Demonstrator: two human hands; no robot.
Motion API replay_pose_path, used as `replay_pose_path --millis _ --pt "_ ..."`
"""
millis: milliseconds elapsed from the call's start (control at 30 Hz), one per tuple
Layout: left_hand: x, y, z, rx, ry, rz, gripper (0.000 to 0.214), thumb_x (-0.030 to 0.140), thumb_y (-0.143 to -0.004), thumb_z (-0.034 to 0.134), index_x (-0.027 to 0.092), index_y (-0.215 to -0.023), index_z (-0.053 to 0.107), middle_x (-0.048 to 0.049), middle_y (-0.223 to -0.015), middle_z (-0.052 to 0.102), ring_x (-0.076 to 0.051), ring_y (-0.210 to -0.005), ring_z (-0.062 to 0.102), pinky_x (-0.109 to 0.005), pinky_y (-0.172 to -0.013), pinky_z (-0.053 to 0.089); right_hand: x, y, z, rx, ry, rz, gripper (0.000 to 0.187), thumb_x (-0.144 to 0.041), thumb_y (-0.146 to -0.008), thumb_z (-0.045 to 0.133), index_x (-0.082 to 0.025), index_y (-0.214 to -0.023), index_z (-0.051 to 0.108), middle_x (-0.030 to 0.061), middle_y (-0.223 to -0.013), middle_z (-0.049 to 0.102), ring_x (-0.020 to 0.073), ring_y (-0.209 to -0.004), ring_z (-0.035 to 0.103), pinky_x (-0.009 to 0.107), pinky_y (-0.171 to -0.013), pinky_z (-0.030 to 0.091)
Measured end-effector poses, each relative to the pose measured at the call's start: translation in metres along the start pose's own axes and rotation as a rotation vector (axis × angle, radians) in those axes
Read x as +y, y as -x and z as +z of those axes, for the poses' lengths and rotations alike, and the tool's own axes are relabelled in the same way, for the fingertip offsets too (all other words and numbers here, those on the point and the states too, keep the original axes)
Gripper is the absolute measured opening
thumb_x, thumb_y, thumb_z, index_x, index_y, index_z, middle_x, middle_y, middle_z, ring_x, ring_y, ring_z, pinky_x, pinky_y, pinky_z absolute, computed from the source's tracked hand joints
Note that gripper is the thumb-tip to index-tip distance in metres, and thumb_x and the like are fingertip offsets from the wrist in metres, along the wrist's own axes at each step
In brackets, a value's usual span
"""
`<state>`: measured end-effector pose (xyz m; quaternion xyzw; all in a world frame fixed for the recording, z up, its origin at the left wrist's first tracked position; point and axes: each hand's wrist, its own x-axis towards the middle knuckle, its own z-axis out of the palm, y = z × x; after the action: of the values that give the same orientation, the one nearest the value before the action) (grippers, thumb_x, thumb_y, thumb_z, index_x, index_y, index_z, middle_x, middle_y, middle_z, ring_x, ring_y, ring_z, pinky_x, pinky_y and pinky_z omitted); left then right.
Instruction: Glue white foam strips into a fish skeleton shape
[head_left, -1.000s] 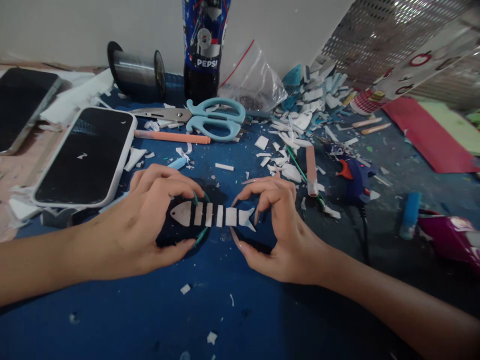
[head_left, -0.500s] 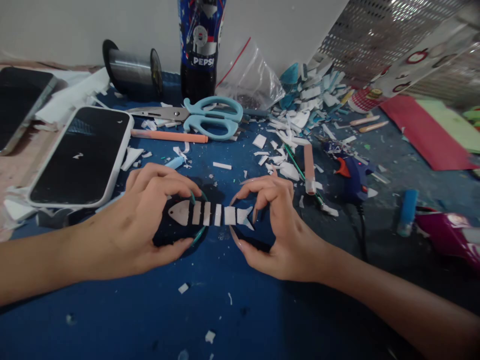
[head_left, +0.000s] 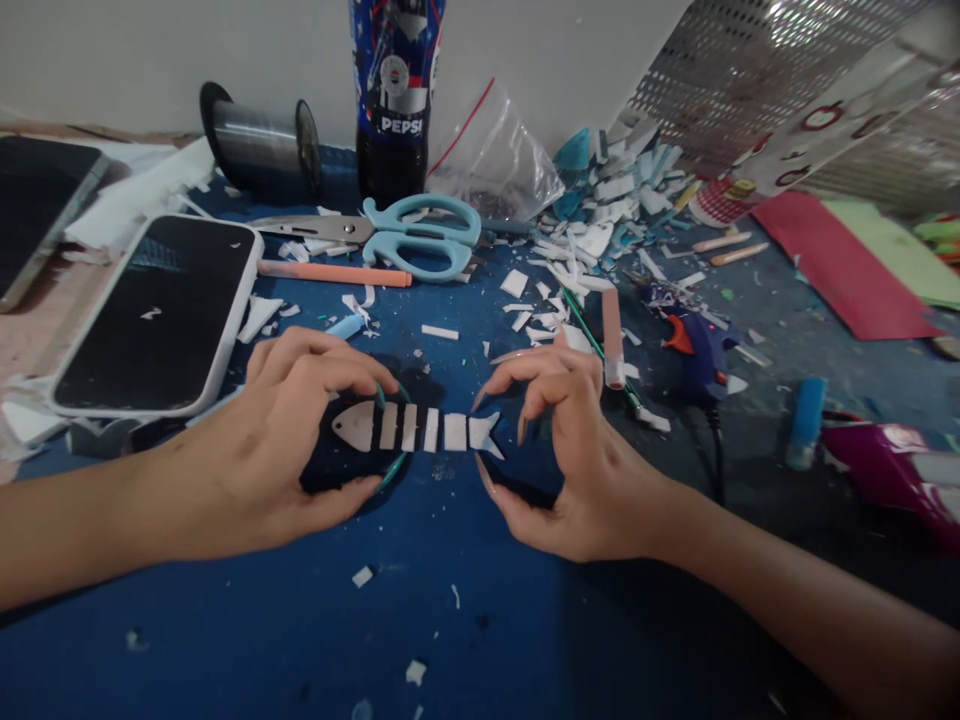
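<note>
A white paper fish skeleton lies in pieces on a black backing piece on the blue mat. My left hand curls round the head end, fingers on the upper edge and thumb on the lower edge. My right hand curls at the tail end, long-nailed fingertips just above the tail and thumb below it, at the backing's edges.
A white-cased phone lies left, teal scissors and an orange pen behind the hands. A Pepsi bottle, wire spool, plastic bag, paper scraps, glue gun and red sheet stand further back and right.
The fish pieces sit a little closer together. My right fingertips have drawn slightly back from the tail. The left hand holds as before.
</note>
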<state>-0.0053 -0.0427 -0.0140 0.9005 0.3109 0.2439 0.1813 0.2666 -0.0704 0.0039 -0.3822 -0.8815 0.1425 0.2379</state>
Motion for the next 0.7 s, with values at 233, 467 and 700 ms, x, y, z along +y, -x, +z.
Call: replay_pose_path --millis 233,467,700 --pt "0.0037 -0.0026 -0.0036 -0.037 -0.060 -0.002 0.037 0.020 -0.085 0.063 0.018 -0.113 0.039 -0.0118 -0.117 0.056 -0.027 -0.112 0.049 -0.048 -0.086 0.047 0.0036 -0.0005 0.0013 -0.025 0.024 -0.018 0.039 -0.017 -0.077 0.057 -0.023 -0.095 0.023 0.0106 -0.097 0.048 0.0278 -0.098 0.050 0.063 -0.094 0.032" --pt "0.0031 -0.0024 -0.0022 -0.029 -0.088 0.009 0.038 0.023 -0.084 0.065 0.017 -0.112 0.041 -0.0100 -0.115 0.057 -0.025 -0.111 0.050 -0.045 -0.084 0.047 0.0050 0.0008 0.0027 -0.009 0.027 -0.019 0.039 -0.017 -0.076 0.057 -0.022 -0.095 0.024 0.0109 -0.096 0.049 0.0275 -0.097 0.050 0.062 -0.094 0.032" --pt "0.0019 -0.0016 -0.0017 -0.012 -0.102 -0.003 0.035 0.032 -0.085 0.063 0.020 -0.110 0.042 -0.0082 -0.114 0.058 -0.025 -0.110 0.051 -0.045 -0.083 0.049 0.0058 0.0015 0.0025 -0.022 0.028 -0.026 0.041 -0.017 -0.075 0.058 -0.022 -0.095 0.023 0.0097 -0.095 0.049 0.0266 -0.095 0.050 0.067 -0.100 0.025"
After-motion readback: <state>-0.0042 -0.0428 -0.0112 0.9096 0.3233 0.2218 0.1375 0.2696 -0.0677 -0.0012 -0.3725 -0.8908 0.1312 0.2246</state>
